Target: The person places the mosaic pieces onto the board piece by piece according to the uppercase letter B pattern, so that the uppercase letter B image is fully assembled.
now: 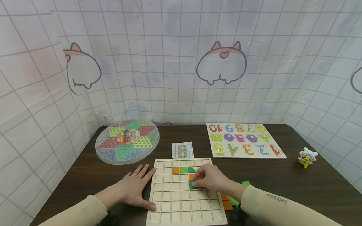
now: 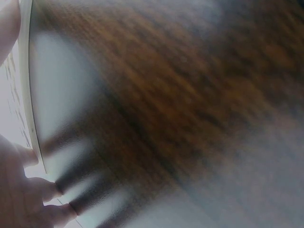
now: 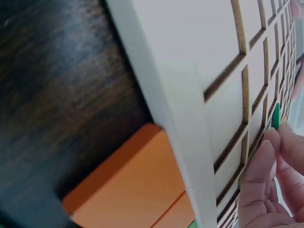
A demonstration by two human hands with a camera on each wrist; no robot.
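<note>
A wooden grid board (image 1: 175, 196) lies on the table. Along its upper rows sit an orange square tile (image 1: 176, 170), a green square tile (image 1: 183, 169) and a green quarter-round tile (image 1: 191, 169), with another orange tile (image 1: 191, 177) below. My right hand (image 1: 210, 179) pinches a dark green tile (image 1: 191, 185) between thumb and finger at a cell beneath that orange one; in the right wrist view the green tile (image 3: 276, 116) stands at the fingertips. My left hand (image 1: 134, 186) lies with fingers spread at the board's left edge, its thumb on the rim.
A small pattern card (image 1: 182, 150) lies behind the board. To the left is a round game box (image 1: 127, 141); at the back right, a number puzzle board (image 1: 244, 141) and a small figurine (image 1: 307, 157). Loose orange tiles (image 1: 226, 202) and green tiles (image 1: 234, 201) lie beside the board, under my right arm.
</note>
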